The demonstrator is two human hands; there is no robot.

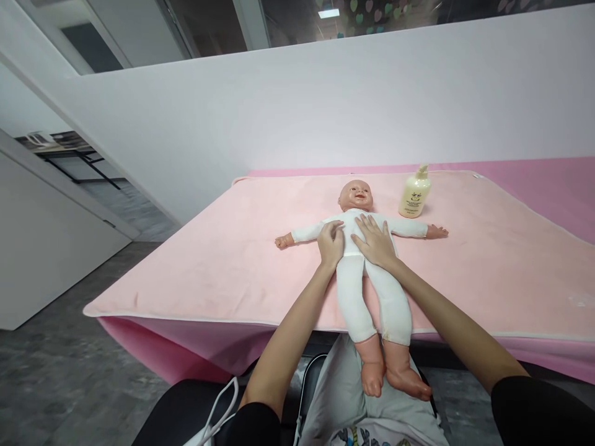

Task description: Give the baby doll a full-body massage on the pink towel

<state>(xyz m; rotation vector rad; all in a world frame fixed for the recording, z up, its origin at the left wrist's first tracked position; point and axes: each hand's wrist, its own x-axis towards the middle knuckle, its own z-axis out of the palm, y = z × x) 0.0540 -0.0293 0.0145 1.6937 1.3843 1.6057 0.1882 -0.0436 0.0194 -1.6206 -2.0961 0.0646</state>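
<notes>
A baby doll [354,238] lies on its back, face up, on a pink mat [209,266]. It has a white cloth body, its arms are spread wide, and its feet hang past the mat's near edge. Against the left side of its torso rests my left hand [331,244], the fingers bent and pressed together at the cloth. My right hand [375,240] lies flat on the doll's chest and belly with its fingers apart. Beyond the doll's arm on the right stands a pale yellow pump bottle [414,193], upright and touched by neither hand.
Pink cloth [548,192] covers the table under the mat and drapes down in front. A white wall [297,111] rises behind the table, with glass above it. Below me are a black chair [181,409] and a white cable [223,412]. A door [51,241] stands at left.
</notes>
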